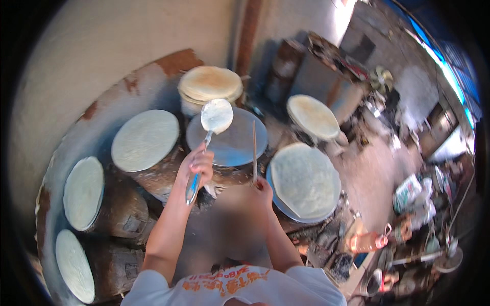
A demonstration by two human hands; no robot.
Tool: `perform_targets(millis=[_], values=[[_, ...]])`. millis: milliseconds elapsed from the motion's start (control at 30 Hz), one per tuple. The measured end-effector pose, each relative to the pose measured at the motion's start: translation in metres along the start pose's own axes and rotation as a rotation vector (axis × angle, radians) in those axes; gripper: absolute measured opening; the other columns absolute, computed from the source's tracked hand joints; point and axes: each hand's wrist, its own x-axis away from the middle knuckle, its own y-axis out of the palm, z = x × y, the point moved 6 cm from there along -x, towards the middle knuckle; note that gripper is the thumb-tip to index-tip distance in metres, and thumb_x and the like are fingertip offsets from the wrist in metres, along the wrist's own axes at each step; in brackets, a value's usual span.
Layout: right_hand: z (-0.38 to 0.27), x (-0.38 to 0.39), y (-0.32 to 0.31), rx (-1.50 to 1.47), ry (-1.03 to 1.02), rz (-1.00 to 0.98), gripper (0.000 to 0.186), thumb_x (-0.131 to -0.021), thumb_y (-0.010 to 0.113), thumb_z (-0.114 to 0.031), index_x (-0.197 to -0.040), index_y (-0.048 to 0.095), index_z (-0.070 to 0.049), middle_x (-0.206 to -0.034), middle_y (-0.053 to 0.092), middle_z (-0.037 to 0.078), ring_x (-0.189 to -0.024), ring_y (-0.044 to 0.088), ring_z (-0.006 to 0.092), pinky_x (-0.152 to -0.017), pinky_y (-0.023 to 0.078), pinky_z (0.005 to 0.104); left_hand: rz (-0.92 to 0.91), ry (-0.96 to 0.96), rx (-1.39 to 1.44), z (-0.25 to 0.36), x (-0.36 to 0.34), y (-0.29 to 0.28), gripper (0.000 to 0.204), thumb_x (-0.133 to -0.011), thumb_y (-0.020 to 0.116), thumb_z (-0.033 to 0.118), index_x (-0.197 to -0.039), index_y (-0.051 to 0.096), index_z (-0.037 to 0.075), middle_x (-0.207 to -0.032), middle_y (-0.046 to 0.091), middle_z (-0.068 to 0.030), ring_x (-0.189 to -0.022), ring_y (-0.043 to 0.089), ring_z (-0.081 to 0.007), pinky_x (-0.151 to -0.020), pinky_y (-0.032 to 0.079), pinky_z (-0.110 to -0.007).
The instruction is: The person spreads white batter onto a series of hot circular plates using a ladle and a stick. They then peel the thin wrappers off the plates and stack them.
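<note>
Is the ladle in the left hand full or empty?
Not empty: pale batter shows across the round end of the ladle, beyond the left hand. How full, I cannot tell.

the ladle (217, 116) is left of the stick (254, 153), stacked flatbreads (210, 83) behind the griddle (236, 145).

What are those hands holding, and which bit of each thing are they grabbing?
The left hand grips a ladle by its handle; the right hand holds a thin stick by its near end.
</note>
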Motion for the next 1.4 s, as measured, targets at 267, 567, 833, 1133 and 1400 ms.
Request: perform_targets(millis=[267, 567, 833, 1133, 1400], values=[[0.032, -0.064, -0.001, -0.145, 0.228, 0.224, 0.035, -0.074, 0.058, 0.005, -0.108, 0.063, 0.001, -0.072, 0.057, 0.001, -0.057, 0.053, 0.0089, -0.049, 0.042, 0.0243, 0.537, 0.139, -0.506, 0.086, -0.159, -0.105, 0.022, -0.096, 0.055, 0.021, -0.081, 0.047, 0.008, -0.056, 0.036, 0.0046, -0.042, 0.037, -0.0036, -0.039, 0.034, -0.018], [0.053, -0.099, 0.052, 0.515, -0.134, 0.396, 0.039, -0.067, 0.057, 0.003, -0.106, 0.059, 0.001, -0.095, 0.055, 0.019, -0.091, 0.054, 0.0371, -0.077, 0.047, 0.0430, 0.645, 0.004, -1.135, 0.194, -0.206, -0.093, 0.050, -0.093, 0.054, 0.012, -0.139, 0.039, 0.024, -0.061, 0.039, 0.0028, -0.044, 0.039, -0.0052, -0.039, 0.035, -0.022], [-0.003, -0.095, 0.046, 0.757, -0.045, 0.443, 0.040, -0.066, 0.057, 0.002, -0.106, 0.064, -0.004, -0.102, 0.060, 0.010, -0.096, 0.054, 0.0307, -0.078, 0.049, 0.0372, 0.676, -0.006, -2.045, 0.274, -0.207, -0.074, 0.056, -0.089, 0.058, 0.014, -0.141, 0.040, 0.024, -0.067, 0.055, -0.0056, -0.039, 0.044, -0.0125, -0.035, 0.040, -0.031], [-0.022, -0.133, 0.071, 0.999, -0.181, 0.363, 0.040, -0.063, 0.062, -0.001, -0.102, 0.067, -0.009, -0.101, 0.063, 0.008, -0.090, 0.057, 0.0336, -0.082, 0.049, 0.0380, 0.168, 0.653, -2.836, 0.349, -0.162, -0.042, 0.055, -0.090, 0.056, 0.016, -0.140, 0.040, 0.031, -0.108, 0.065, -0.0154, -0.050, 0.059, -0.0278, -0.053, 0.052, -0.035], [-0.039, -0.171, 0.109, 0.955, -0.390, 0.188, 0.032, -0.067, 0.057, 0.000, -0.097, 0.066, -0.009, -0.101, 0.063, 0.005, -0.092, 0.056, 0.0310, -0.080, 0.049, 0.0383, 0.914, 0.226, -2.194, 0.319, -0.110, -0.022, 0.056, -0.091, 0.054, 0.007, -0.142, 0.040, 0.025, -0.063, 0.050, -0.0027, -0.038, 0.041, -0.0102, -0.034, 0.034, -0.028]])
